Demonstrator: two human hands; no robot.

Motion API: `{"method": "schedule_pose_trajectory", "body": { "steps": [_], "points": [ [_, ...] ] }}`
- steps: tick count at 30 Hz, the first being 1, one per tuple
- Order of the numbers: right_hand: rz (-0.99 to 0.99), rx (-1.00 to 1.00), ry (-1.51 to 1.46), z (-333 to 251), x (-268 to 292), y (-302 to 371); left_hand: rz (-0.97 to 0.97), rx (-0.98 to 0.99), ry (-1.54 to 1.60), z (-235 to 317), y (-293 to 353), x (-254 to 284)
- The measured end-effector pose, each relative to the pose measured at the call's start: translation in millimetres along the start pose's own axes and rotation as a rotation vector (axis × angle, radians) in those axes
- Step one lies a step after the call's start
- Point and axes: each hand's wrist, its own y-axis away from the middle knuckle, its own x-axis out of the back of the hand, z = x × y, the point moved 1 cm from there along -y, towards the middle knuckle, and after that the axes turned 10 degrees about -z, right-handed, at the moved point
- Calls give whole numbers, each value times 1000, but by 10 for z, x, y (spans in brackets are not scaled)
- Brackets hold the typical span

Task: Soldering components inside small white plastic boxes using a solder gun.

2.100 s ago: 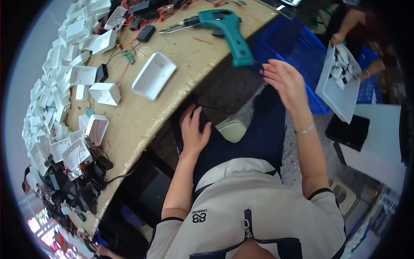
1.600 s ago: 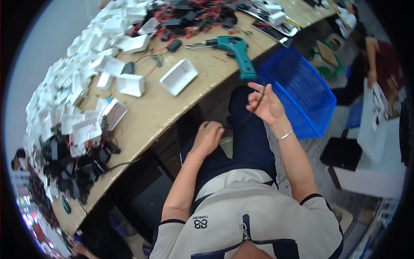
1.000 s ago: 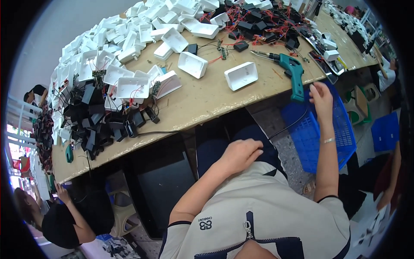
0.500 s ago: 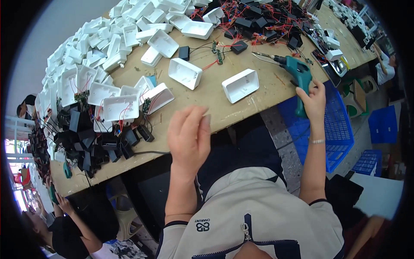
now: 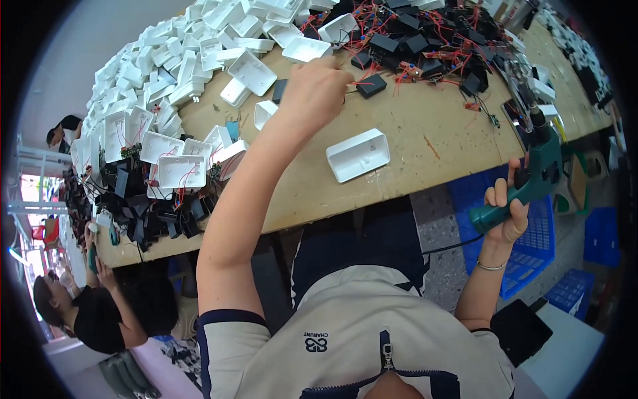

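My left hand [image 5: 316,93] reaches over the far part of the table with curled fingers; its fingertips and whatever lies under them are hidden. Just right of it lies a black rectangular case [image 5: 371,86], with red and dark wires running toward my fingers. My right hand [image 5: 508,206] grips the green handle of a soldering gun [image 5: 541,166] off the table's right side, its tip pointing away from me. On the near part of the table an open white plastic box [image 5: 359,155] lies alone. My left forearm partly covers another white box [image 5: 264,114].
White boxes [image 5: 199,60] heap up at the far left; black cases with red wires [image 5: 425,50] pile at the far right. Wired white boxes [image 5: 181,171] and black cases [image 5: 143,216] crowd the left. A blue crate [image 5: 531,266] stands below right. Another person [image 5: 100,312] works at the left.
My left hand has moved away from me, from the table's front edge to the wired black case. The right hand has drawn the soldering gun rightward and nearer to me, off the tabletop.
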Motion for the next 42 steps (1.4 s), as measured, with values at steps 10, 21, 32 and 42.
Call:
{"method": "schedule_pose_trajectory", "body": {
  "steps": [10,21,32,42],
  "points": [
    [-49,-75,-295,215,261,-368,-148,-17,-47,-34,-431,-266],
    [1,-118,-301,453,-6,-230,896,-84,971,-678,-201,623],
    [-15,-261,-391,765,-423,-170,643,-107,579,76,931,1071],
    [22,-394,-269,1152,-641,-276,145,-55,513,586,1016,18]
  ]
}}
